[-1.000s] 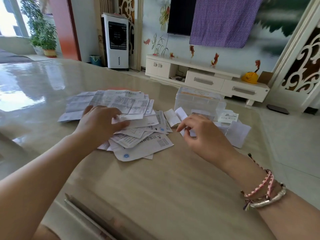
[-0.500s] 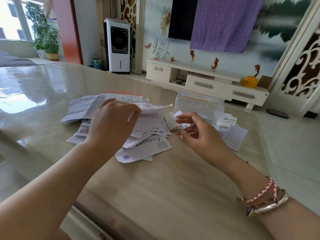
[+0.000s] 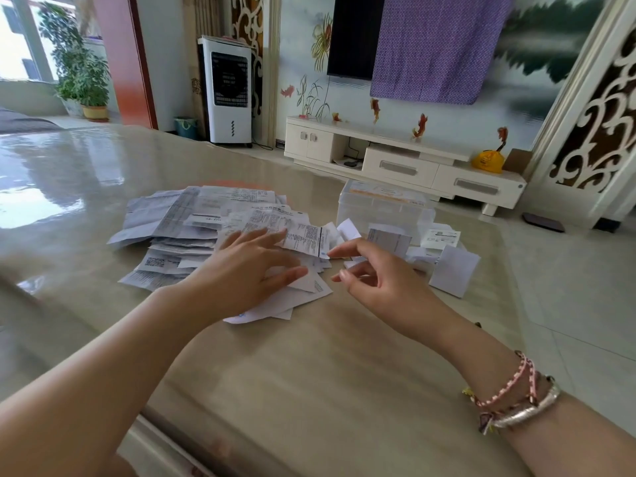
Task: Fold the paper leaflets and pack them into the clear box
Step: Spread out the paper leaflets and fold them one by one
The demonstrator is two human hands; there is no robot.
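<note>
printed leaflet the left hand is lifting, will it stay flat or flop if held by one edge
The printed leaflet will probably flop: it is thin paper, already bowing where the left hand lifts it. It looks light and should slide easily off the loose pile on the glossy table.

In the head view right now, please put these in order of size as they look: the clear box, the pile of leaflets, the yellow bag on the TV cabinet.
1. pile of leaflets, the widest spread.
2. clear box, clearly smaller than the pile.
3. yellow bag, smallest in the picture, but it sits far back on the TV cabinet, so its true size is unsure.
</note>
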